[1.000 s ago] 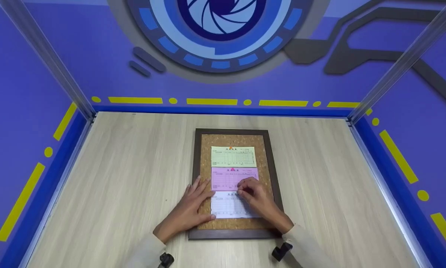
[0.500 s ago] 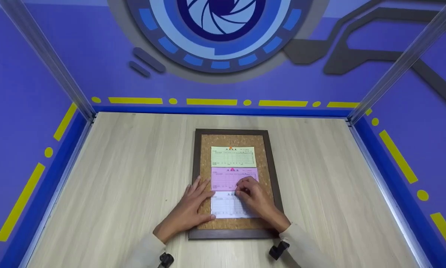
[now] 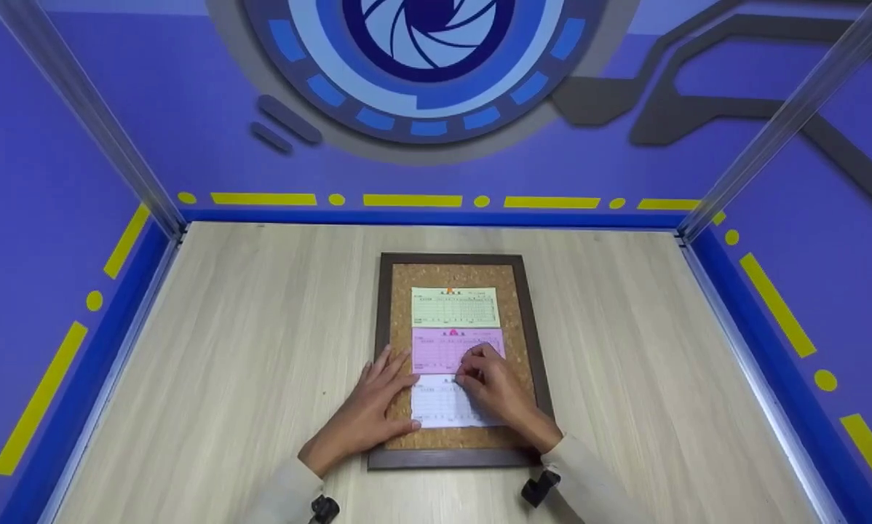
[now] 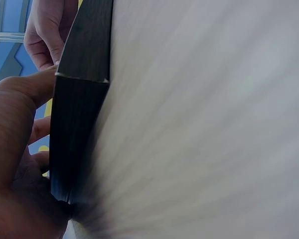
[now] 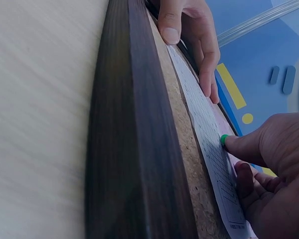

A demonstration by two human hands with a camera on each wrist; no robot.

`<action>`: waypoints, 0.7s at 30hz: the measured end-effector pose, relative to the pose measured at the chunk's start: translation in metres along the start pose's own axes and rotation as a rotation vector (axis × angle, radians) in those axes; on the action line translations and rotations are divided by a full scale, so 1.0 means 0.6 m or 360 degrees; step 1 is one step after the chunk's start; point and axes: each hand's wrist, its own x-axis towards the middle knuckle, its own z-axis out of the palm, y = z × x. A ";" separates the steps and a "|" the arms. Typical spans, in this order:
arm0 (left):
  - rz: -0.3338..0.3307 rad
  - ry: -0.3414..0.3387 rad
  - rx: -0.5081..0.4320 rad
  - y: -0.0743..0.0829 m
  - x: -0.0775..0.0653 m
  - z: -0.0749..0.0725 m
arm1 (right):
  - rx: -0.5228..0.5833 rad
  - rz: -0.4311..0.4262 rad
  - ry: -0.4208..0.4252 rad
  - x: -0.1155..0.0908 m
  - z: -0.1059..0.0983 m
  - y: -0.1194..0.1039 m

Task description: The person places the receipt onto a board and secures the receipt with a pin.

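Note:
A framed cork board [image 3: 453, 274] lies on the table with a green slip [image 3: 454, 309], a purple slip [image 3: 432, 351] and a white slip [image 3: 440, 407] in a column. An orange pushpin [image 3: 450, 290] is at the top of the green slip, a pink one [image 3: 453, 332] at the top of the purple slip. My right hand [image 3: 500, 386] pinches a green pushpin [image 5: 224, 140] by its head, close over the white slip's upper part. Fingers spread, my left hand [image 3: 373, 404] rests across the frame's left side, thumb and index fingertip at the white slip's left edge.
Bare wood-grain table [image 3: 261, 327] surrounds the board. Blue-purple printed panels [image 3: 436, 175] stand at the back and both sides, with metal posts at the back corners. A small black device [image 3: 540, 487] is strapped to each wrist.
My right hand has shifted slightly left over the white slip, its fingertips nearer the slip's top middle. The left hand and the slips keep their places on the board.

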 end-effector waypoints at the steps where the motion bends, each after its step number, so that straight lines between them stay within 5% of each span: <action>1: -0.0001 0.0001 0.0001 0.000 0.000 0.000 | -0.0004 0.0008 -0.0003 0.000 0.000 0.000; 21: 0.0046 0.0044 0.0026 -0.003 0.001 0.003 | 0.0008 0.0079 0.0042 0.007 0.002 -0.008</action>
